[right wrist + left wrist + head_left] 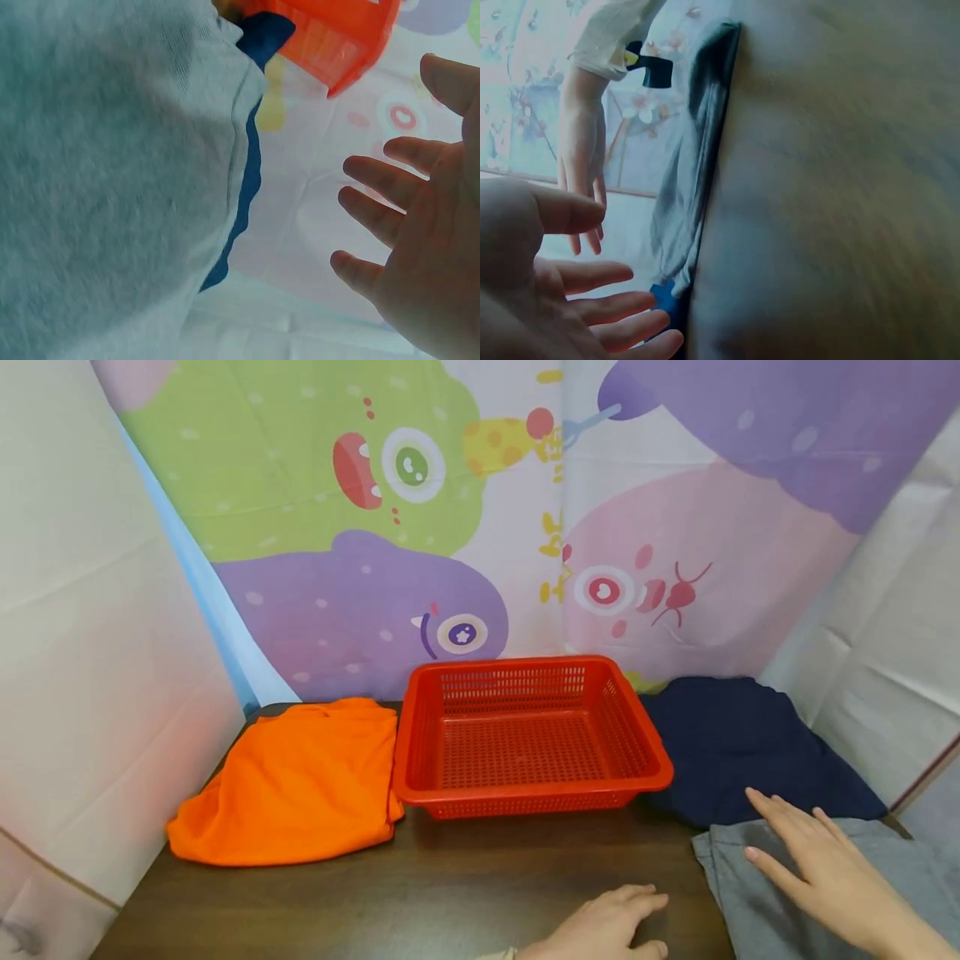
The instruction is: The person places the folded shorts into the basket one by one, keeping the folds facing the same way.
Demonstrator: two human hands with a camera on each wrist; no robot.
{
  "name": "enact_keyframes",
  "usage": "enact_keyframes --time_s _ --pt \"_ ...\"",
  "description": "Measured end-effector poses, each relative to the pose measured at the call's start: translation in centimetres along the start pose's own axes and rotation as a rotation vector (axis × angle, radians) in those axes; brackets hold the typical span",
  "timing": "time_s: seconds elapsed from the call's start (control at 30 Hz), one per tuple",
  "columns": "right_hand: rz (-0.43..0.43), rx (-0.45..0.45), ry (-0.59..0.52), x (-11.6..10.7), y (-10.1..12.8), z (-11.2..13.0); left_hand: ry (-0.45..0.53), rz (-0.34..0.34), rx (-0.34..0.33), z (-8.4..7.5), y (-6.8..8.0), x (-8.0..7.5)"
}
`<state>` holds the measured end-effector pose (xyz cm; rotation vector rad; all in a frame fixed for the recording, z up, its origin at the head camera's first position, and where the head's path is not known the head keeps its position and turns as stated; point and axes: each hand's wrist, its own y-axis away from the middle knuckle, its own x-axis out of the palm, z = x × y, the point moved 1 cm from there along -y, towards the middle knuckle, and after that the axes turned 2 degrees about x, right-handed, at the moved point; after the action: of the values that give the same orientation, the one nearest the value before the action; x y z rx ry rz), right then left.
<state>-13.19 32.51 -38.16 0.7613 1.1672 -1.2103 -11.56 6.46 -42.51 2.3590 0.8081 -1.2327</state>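
Note:
Over the grey cloth [780, 877] at the right, my right hand [832, 868] hovers with its fingers spread and nothing in them. In the right wrist view that grey cloth [120, 165] fills the left side, apart from the fingertips [352, 169]. My left hand [607, 922] is at the near edge of the head view, above the brown table [480, 877], left of the grey cloth. Its fingers [622, 307] are loosely extended and hold nothing. A dark navy cloth [750, 747] lies behind the grey one, partly overlapped by it.
A red plastic basket [525, 797] stands at the table's back middle, with nothing in it. Left of it lies a folded orange cloth [300, 785]. A printed curtain [525, 527] hangs behind, and white sheets [90, 610] flank the table.

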Motion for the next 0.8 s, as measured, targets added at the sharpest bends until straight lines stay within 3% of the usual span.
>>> enact_keyframes --time_s 0.17,0.3,0.63,0.8 --pt "0.041 0.032 -0.094 -0.5 0.2 -1.1 0.051 -0.067 -0.022 -0.6 -0.4 0.2" --pt "0.093 0.079 -0.181 -0.9 0.3 -2.0 0.047 -0.075 -0.036 -0.7 -0.7 0.8" --pt "0.135 0.174 -0.112 -1.3 0.6 -4.2 0.041 0.045 -0.039 -1.3 -2.3 1.8" --pt "0.19 0.22 -0.16 -1.2 0.6 -4.7 0.047 0.102 -0.066 -1.6 -3.0 2.8"
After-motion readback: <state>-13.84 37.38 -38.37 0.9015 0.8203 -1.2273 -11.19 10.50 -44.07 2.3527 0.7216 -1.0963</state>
